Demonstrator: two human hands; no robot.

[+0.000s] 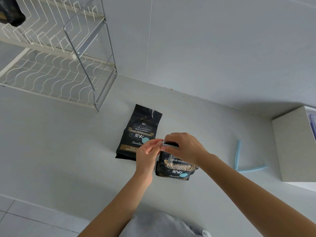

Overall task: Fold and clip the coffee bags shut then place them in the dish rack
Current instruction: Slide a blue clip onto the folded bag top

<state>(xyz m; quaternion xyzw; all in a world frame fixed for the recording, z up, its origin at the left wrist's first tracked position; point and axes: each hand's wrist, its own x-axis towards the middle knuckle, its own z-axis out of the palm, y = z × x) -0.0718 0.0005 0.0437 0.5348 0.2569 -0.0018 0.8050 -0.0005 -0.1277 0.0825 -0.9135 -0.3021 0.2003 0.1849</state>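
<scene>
Hands meet over the near coffee bag point(176, 165): right hand point(185, 147) grips its folded top, left hand point(147, 152) pinches a white clip point(165, 143). Far left, dish rack point(56, 65) holds a dark bag point(12, 12).

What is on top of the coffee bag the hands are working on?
Both hands sit on the folded top of the near coffee bag: right hand covering it, left hand pinching its end. A pale clip edge peeks out; the rest is hidden.

A dark bag point(12, 12) on the rack point(51, 69) is cut off at the top-left edge. The hands point(171, 147) cover the near bag's point(176, 168) folded top; any clip there cannot be made out.
</scene>
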